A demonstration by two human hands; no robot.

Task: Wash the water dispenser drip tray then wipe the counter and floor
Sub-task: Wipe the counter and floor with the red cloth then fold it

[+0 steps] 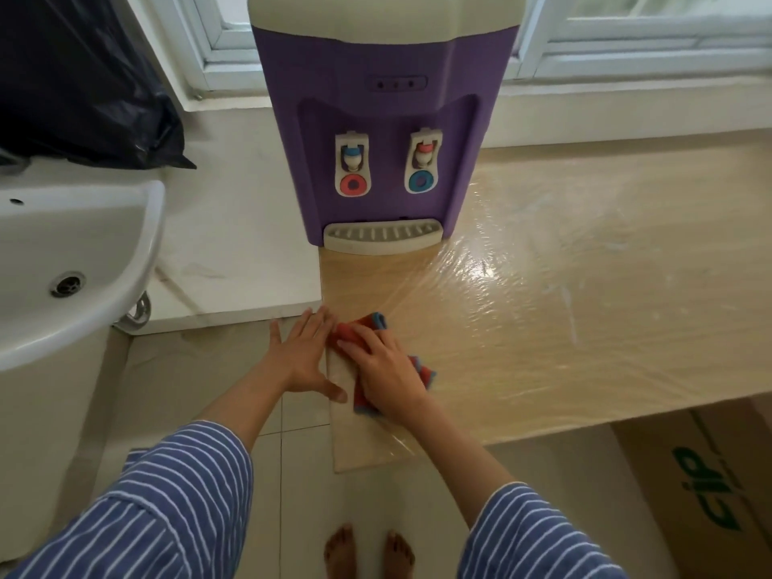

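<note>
A purple and cream water dispenser (384, 119) stands on the counter, its white slotted drip tray (382, 236) seated at its base. The wooden counter (564, 294) is covered with shiny clear film. My right hand (384, 374) presses flat on a red cloth with blue edging (363, 328) at the counter's left front edge. My left hand (303, 357) lies open beside it, fingers spread, at the counter's left side edge. Beige floor tiles (292, 474) lie below, with my bare feet (369, 551) on them.
A white washbasin (62, 261) stands at the left, a white stone ledge (234, 252) between it and the counter. A black plastic bag (79, 77) sits at the back left. A cardboard box (706, 491) lies under the counter at the right. Windows run along the back.
</note>
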